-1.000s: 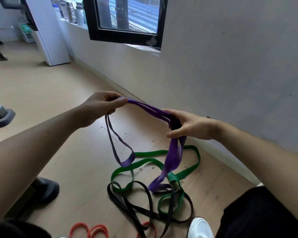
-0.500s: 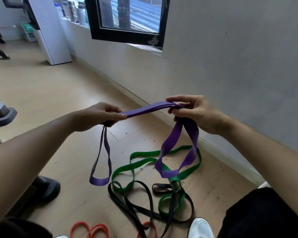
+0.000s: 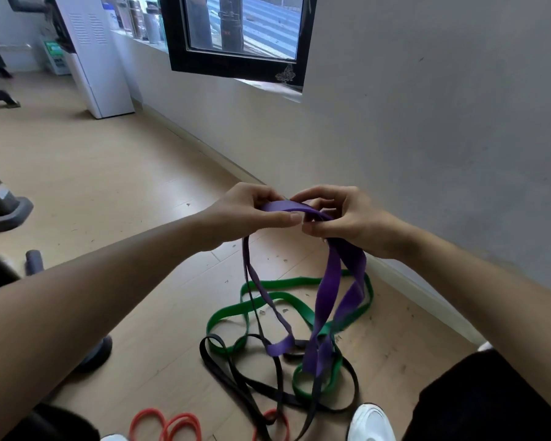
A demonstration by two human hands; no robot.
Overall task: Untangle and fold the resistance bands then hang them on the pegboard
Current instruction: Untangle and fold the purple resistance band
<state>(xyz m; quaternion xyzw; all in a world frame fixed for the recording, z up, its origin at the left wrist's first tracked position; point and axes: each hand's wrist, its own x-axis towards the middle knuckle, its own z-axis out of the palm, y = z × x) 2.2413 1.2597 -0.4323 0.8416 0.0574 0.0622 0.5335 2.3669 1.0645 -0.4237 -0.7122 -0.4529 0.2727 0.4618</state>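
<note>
Both hands have come together since half a second ago, left hand point(image 3: 252, 214) and right hand point(image 3: 344, 218) pinching the purple band point(image 3: 328, 281) mid-fold at centre frame, while green band point(image 3: 268, 308), black band point(image 3: 236, 370) and red band point(image 3: 166, 424) still lie tangled on the floor point(image 3: 109, 186), no pegboard visible.

Soft daylight from the window point(image 3: 240, 25), faint floor shadows, wide-angle bending at edges, slight motion blur.

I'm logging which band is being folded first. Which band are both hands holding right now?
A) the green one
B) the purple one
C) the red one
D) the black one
B: the left hand and right hand both pinch the purple band, whose loops hang down.
</note>
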